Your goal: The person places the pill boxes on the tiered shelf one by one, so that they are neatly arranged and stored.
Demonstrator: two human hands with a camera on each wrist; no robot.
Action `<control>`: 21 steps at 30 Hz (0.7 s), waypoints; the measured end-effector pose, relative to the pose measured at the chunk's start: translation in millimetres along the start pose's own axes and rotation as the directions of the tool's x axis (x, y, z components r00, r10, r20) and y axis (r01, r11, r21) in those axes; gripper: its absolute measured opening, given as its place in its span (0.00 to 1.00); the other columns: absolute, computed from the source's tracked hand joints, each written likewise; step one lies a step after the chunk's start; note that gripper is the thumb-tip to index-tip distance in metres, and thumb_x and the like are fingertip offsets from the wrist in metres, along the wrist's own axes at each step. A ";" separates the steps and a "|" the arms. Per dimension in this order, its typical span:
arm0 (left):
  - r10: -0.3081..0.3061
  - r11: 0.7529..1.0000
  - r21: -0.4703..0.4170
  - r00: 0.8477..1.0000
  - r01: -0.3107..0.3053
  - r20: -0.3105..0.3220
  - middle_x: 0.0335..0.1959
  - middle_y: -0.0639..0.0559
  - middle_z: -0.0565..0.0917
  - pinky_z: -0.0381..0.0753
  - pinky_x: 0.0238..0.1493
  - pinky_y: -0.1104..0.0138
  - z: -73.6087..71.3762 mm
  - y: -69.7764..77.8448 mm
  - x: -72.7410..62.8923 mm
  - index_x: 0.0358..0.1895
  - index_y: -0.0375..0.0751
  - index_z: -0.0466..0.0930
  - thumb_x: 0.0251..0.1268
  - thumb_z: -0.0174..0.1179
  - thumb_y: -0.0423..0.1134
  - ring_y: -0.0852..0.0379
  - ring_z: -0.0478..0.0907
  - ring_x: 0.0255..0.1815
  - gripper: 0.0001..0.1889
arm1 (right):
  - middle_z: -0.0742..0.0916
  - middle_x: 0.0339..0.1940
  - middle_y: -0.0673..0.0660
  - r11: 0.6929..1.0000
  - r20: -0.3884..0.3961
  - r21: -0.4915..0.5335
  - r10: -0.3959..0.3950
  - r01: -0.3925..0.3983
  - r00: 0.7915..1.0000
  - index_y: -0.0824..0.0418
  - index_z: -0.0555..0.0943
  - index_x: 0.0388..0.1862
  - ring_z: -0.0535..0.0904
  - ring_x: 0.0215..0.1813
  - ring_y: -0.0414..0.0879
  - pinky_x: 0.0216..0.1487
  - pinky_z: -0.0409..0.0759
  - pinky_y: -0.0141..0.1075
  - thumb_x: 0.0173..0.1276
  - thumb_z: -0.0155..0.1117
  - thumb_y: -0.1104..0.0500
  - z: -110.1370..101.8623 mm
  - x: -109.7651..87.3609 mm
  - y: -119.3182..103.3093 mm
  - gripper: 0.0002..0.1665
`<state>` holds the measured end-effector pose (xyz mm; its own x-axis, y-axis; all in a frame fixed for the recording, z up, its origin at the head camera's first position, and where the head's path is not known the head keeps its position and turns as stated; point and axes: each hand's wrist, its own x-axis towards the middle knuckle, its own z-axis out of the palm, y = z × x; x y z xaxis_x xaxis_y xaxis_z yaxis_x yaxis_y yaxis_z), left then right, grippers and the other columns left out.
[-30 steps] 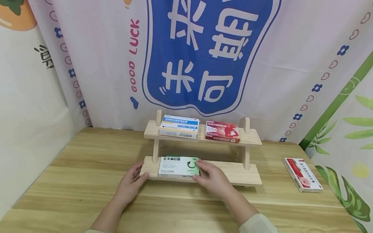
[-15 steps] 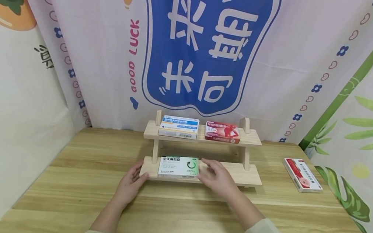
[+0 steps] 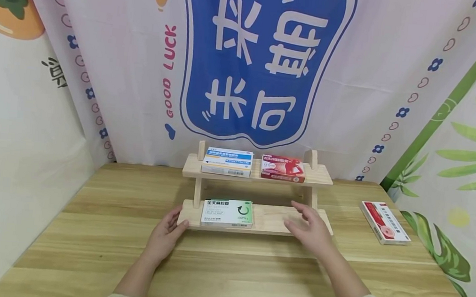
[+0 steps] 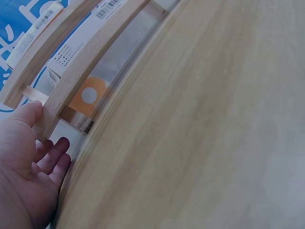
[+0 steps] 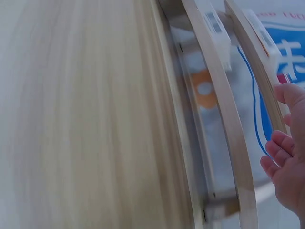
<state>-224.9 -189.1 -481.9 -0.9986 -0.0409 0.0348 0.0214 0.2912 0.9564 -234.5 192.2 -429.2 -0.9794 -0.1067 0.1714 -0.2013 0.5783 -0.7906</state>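
My left hand (image 3: 166,234) holds the left end of the lower board of a two-tier wooden display shelf (image 3: 274,217), thumb at its front edge. In the left wrist view the fingers (image 4: 55,157) curl below the board's end. A white and green medicine box (image 3: 227,212) lies on the left part of that lower board. Over the right part of the same board, my right hand (image 3: 311,230) is apart from the box, fingers loosely spread and nothing in them. Up on the top tier lie a blue and white medicine box (image 3: 227,161) and a red medicine box (image 3: 282,168).
Another medicine box, white and red (image 3: 385,222), lies at an angle on the wooden table (image 3: 226,279), right of the shelf. Behind the shelf hangs a printed cloth (image 3: 141,88) with a blue panel.
My right hand has let go of the white and green medicine box and moved right along the lower board. My left hand has stayed at the shelf's left end.
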 end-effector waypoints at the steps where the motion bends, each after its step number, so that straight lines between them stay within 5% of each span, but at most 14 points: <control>1: -0.001 1.000 -0.001 1.000 0.001 0.001 0.75 0.33 0.61 0.61 0.76 0.51 0.0 0.1 -0.1 0.75 0.35 0.56 0.73 0.55 0.40 0.41 0.59 0.76 0.32 | 0.72 0.71 0.65 1.000 -0.009 0.004 0.007 -0.007 1.000 0.59 0.69 0.71 0.68 0.70 0.65 0.71 0.68 0.61 0.66 0.68 0.49 -4.4 -1.1 2.7 0.37; 15: -0.005 1.000 -0.004 1.000 0.005 0.005 0.75 0.34 0.61 0.61 0.76 0.51 0.0 0.7 -0.8 0.75 0.36 0.56 0.74 0.55 0.42 0.41 0.58 0.77 0.31 | 0.64 0.76 0.69 0.985 -0.107 -0.018 0.167 -0.170 0.980 0.64 0.58 0.76 0.58 0.75 0.67 0.75 0.59 0.61 0.72 0.60 0.44 -68.3 -14.3 44.4 0.43; 21: -0.008 1.000 -0.001 1.000 0.008 0.002 0.75 0.34 0.61 0.61 0.76 0.52 0.4 0.9 -0.4 0.75 0.36 0.57 0.73 0.55 0.41 0.41 0.59 0.77 0.32 | 0.65 0.74 0.74 0.984 -0.214 -0.058 0.155 -0.171 0.964 0.69 0.61 0.74 0.59 0.73 0.71 0.72 0.61 0.64 0.72 0.61 0.47 -96.4 -19.4 67.7 0.42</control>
<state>-224.5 -188.4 -481.2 -0.9988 -0.0417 0.0271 0.0139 0.2899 0.9569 -227.7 311.3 -429.3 -0.9725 0.1600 0.1691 -0.0302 0.6337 -0.7730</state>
